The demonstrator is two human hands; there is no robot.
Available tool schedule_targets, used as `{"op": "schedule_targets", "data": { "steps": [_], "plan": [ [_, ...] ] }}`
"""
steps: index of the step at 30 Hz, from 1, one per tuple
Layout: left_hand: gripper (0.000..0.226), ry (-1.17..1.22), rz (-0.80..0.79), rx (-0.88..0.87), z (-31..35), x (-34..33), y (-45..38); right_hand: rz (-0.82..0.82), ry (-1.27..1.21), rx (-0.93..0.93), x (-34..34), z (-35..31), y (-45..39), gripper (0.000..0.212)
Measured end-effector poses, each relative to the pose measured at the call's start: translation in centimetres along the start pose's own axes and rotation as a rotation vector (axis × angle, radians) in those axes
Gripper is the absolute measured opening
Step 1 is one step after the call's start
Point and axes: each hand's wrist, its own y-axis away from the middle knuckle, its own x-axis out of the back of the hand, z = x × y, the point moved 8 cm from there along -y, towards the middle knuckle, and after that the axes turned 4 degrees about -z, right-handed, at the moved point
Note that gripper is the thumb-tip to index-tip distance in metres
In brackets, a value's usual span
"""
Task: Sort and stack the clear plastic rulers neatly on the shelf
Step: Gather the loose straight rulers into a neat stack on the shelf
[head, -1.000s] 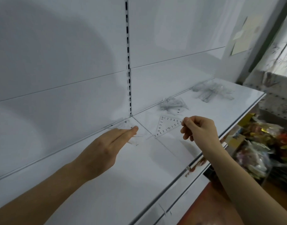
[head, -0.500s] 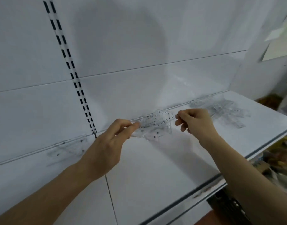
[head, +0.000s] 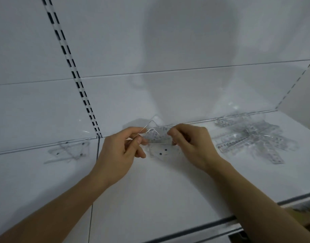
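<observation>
Both hands hold a clear triangular ruler (head: 155,136) just above the white shelf (head: 150,190), near the back wall. My left hand (head: 121,151) pinches its left edge and my right hand (head: 192,146) pinches its right edge. Under it lies a small pile of clear triangular rulers (head: 162,152) with black dots. A bigger heap of clear straight rulers (head: 252,137) lies spread out at the right. A third small pile of clear rulers (head: 70,151) lies at the left, past the shelf seam.
A slotted upright (head: 75,74) runs down the white back panel to the shelf seam. The shelf's front edge (head: 220,223) crosses the lower right. The right side wall (head: 301,95) closes the shelf beyond the straight rulers.
The view has swung left and closer. My left hand has curled from a loose touch into a pinch on the triangular ruler, and both hands have drawn together over the middle pile.
</observation>
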Motion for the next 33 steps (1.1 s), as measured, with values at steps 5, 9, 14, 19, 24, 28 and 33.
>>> {"op": "schedule_targets", "data": {
  "steps": [5, 9, 14, 19, 24, 28, 33],
  "plan": [
    [0.031, -0.264, -0.002, -0.103, 0.5, -1.1, -0.4, 0.025, -0.047, -0.089, -0.1, 1.3, -0.5, 0.035],
    [0.062, -0.764, -0.108, -0.082, -2.8, -0.5, 0.3, -0.054, -0.029, -0.344, 0.3, 3.0, -2.4, 0.049],
    [0.075, -0.884, -0.181, 0.056, -5.1, -0.8, 1.4, -0.041, 0.283, -0.427, 0.1, 3.7, -2.3, 0.064],
    [0.079, -0.884, -0.188, 0.087, -5.1, -1.0, 1.2, 0.054, 0.32, -0.383, 1.2, 4.4, -1.0, 0.058],
    [0.085, -0.892, -0.228, 0.083, -4.8, -0.9, 1.2, 0.063, 0.33, -0.12, 0.5, 1.8, -0.9, 0.047],
    [0.08, -0.946, -0.227, 0.015, -3.8, 1.8, 2.3, -0.021, 0.403, 0.112, -2.0, -3.2, -0.5, 0.033],
    [0.075, -0.963, -0.168, 0.062, -4.9, 11.5, 7.1, -0.238, 0.434, 0.186, -8.5, -11.8, 0.1, 0.037]
  ]
}}
